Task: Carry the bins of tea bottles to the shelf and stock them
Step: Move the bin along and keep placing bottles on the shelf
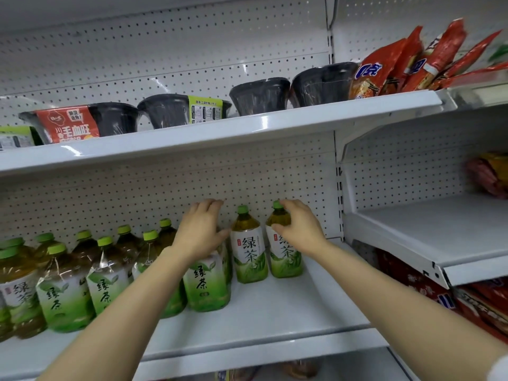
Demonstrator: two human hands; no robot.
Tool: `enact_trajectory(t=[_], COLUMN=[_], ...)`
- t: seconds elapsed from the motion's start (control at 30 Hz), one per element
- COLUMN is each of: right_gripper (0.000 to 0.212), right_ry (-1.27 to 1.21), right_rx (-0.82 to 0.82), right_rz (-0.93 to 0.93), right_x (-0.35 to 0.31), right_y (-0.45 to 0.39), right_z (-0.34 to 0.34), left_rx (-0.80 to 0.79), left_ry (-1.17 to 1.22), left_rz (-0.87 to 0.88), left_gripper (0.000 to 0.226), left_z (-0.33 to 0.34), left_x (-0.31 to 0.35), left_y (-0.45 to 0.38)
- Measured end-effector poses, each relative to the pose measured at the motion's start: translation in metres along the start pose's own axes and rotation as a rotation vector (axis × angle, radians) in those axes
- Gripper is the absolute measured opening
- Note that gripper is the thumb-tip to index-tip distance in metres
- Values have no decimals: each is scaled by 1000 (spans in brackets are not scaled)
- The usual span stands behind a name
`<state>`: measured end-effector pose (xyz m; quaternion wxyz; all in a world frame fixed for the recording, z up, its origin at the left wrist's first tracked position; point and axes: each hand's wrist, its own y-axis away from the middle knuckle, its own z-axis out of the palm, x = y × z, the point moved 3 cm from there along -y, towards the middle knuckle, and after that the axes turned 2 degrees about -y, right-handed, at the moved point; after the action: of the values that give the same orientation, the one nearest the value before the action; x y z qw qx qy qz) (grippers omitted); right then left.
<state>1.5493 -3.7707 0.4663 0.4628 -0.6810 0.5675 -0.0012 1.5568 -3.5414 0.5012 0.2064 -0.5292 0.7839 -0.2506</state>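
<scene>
Several green tea bottles with green caps stand in rows on the white middle shelf (275, 312). My left hand (199, 232) rests over the top of one bottle (206, 284) in the front row, hiding its cap. My right hand (298, 229) wraps its fingers around the neck of the rightmost bottle (286, 257), which stands upright near the back. Another upright bottle (248, 248) stands between my two hands, untouched. More bottles (63, 292) fill the shelf to the left. No bin is in view.
The shelf above (247, 127) carries black plastic food bowls (259, 96) and red snack bags (412, 61). A bare white shelf (439, 232) lies to the right, with red packages (481, 306) below it. A perforated back panel stands behind the bottles.
</scene>
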Motion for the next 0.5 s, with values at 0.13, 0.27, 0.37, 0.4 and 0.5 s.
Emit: enact_trajectory(t=[0.13, 0.27, 0.37, 0.4, 0.5], right_gripper=[65, 63, 62, 63, 62], right_ry=[80, 195, 254, 272, 321], right_rx=[-27, -21, -20, -20, -13], right_rz=[-18, -41, -38, -33, -27], right_x=[-17, -34, -51, -57, -78], right_y=[25, 50, 69, 76, 102], right_z=[-10, -25, -33, -34, -35], left_rx=[-16, 44, 70, 75, 89], left_ry=[-26, -88, -138, -145, -122], left_rz=[19, 99, 153, 165, 182], left_gripper=[74, 68, 63, 62, 62], left_z=[-8, -21, -29, -32, -41], left_x=[3, 7, 2, -1, -12], left_y=[23, 53, 76, 85, 114])
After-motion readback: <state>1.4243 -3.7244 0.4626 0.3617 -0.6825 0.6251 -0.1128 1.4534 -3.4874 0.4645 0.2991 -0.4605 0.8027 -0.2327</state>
